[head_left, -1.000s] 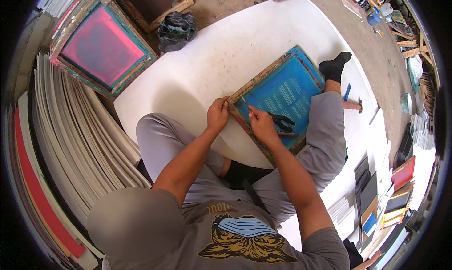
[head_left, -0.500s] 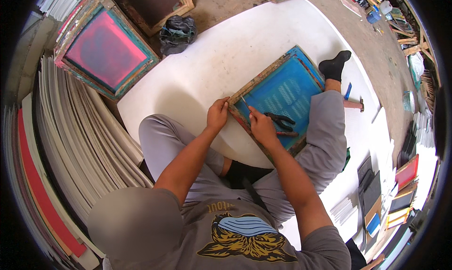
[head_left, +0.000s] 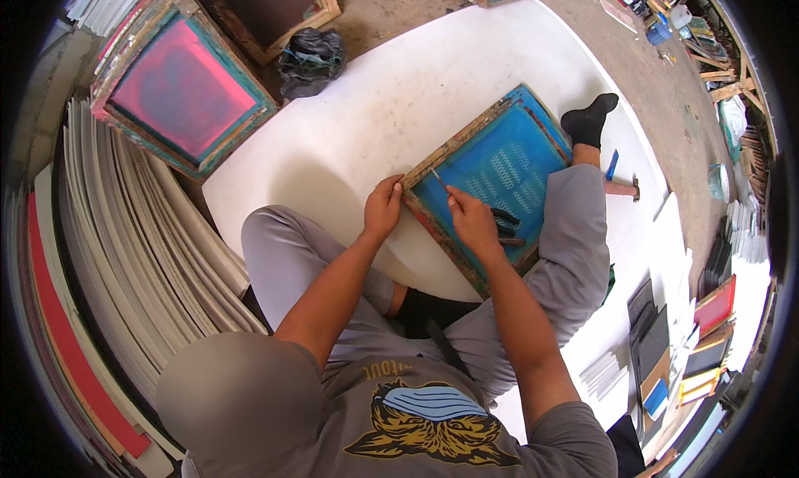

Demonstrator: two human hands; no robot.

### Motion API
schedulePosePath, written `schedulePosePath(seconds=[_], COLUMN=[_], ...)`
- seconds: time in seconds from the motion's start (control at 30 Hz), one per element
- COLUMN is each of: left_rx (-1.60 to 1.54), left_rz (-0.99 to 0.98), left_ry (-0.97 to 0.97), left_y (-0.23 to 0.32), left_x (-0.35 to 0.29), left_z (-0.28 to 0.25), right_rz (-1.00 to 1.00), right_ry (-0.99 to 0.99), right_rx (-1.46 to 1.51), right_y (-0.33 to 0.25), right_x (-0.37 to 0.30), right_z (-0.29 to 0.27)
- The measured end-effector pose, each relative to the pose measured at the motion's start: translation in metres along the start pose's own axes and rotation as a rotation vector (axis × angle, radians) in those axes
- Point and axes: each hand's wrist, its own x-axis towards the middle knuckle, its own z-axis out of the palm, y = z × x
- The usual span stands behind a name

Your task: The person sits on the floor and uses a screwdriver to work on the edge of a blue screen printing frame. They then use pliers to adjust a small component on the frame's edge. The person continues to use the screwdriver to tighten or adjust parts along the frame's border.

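A wooden screen-printing frame (head_left: 463, 135) with blue mesh lies aslant over my legs and the white board. At its near left corner my left hand (head_left: 384, 206) is closed on the wooden edge, thumb on top. My right hand (head_left: 474, 223) is over the mesh, closed around a slim tool (head_left: 437, 176) with a thin metal shaft, much like a screwdriver. Its tip points at the inner edge of the frame near that corner; whether it touches is too small to tell. Black-handled pliers (head_left: 505, 220) rest on the mesh, partly hidden behind my right hand.
A hammer (head_left: 622, 189) and a blue-handled tool (head_left: 612, 165) lie right of my leg on the white board (head_left: 366, 112). A pink-mesh frame (head_left: 187, 87) leans at the far left, beside a black plastic bag (head_left: 312, 62). Stacked sheets (head_left: 141, 220) line the left side.
My right hand has shifted slightly right and down with the slim tool, covering more of the pliers. My left hand keeps its hold on the frame corner.
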Motion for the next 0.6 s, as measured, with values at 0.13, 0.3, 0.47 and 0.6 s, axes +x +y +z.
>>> schedulePosePath(seconds=[0.13,0.3,0.47,0.6], left_rx=[0.012,-0.017,0.005,0.044], left_rz=[-0.05,-0.092,-0.057,-0.043], left_ry=[-0.013,-0.01,0.022,0.025], left_y=[0.003,-0.001,0.0,0.004], left_x=[0.002,0.002,0.002,0.004], left_z=[-0.001,-0.001,0.001,0.002], right_rz=[0.028,0.026,0.095,0.086], right_ry=[-0.037,-0.046,-0.1,-0.094], right_rx=[-0.037,-0.114,-0.324,-0.373], right_y=[-0.003,-0.015,-0.041,-0.037], right_x=[-0.001,-0.002,-0.002,0.004], right_z=[-0.001,-0.002,-0.001,0.011])
